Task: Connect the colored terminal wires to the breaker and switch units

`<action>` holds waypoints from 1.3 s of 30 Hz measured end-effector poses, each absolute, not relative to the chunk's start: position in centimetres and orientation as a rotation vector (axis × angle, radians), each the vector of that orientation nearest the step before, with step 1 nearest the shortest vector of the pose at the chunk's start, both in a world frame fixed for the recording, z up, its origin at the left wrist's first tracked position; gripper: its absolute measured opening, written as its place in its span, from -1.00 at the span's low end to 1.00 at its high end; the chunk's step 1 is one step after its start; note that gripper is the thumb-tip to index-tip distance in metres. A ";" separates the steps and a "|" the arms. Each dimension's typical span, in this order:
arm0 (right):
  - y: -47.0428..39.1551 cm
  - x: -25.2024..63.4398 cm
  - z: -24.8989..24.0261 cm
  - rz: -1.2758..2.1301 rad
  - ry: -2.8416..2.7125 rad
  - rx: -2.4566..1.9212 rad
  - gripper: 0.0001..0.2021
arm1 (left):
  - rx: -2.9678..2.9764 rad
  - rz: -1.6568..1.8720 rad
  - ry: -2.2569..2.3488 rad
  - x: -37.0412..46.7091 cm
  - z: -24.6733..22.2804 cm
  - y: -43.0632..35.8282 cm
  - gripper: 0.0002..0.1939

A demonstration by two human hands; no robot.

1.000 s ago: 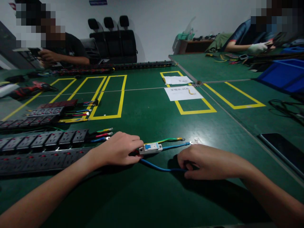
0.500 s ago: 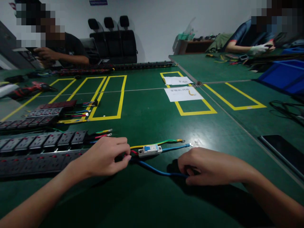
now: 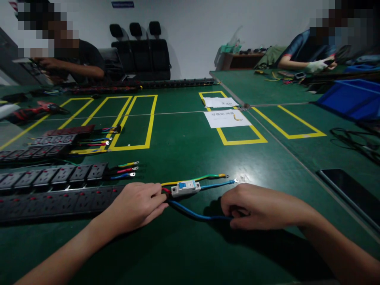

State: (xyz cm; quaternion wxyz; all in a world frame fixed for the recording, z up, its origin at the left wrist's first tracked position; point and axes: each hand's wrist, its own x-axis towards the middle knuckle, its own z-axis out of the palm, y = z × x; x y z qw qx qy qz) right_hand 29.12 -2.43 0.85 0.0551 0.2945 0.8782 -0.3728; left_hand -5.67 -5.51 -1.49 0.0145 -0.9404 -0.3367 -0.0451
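Spanning the foreground, the green counter (image 3: 175, 156) bears, toward its near edge, a long black socket strip (image 3: 89, 200). The left hand (image 3: 141, 204), fingers drawn together, covers the strip's right end; its exact hold cannot be told. The right hand (image 3: 261, 206), farther from the counter's left edge, pinches the nearer blue wire (image 3: 194, 215). Between the hands, beyond that wire, lies a white circuit breaker (image 3: 186, 189).

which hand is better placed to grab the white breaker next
Likely the left hand: it sits close beside the white breaker, while the right hand is farther off, pinching the curved blue wire.
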 end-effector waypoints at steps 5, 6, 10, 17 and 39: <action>-1.4 29.5 -0.5 -1.015 2.816 1.046 -0.91 | -2.936 -0.146 -1.005 -5.7 -1.7 -5.3 -0.76; -1.2 29.5 -0.7 -1.007 2.817 1.077 -0.91 | -2.940 -0.148 -0.993 -5.8 -1.7 -5.3 -0.77; -1.0 29.6 -0.8 -0.989 2.774 1.137 -0.91 | -2.936 -0.152 -0.961 -5.7 -1.8 -5.3 -0.78; -1.1 29.6 -0.3 -0.991 2.742 1.104 -0.93 | -2.913 -0.189 -0.973 -5.8 -1.9 -5.4 -0.75; -2.1 22.7 -3.9 -0.463 3.287 1.280 -0.48 | -2.939 -0.883 -1.446 -5.4 -0.2 -5.7 -0.81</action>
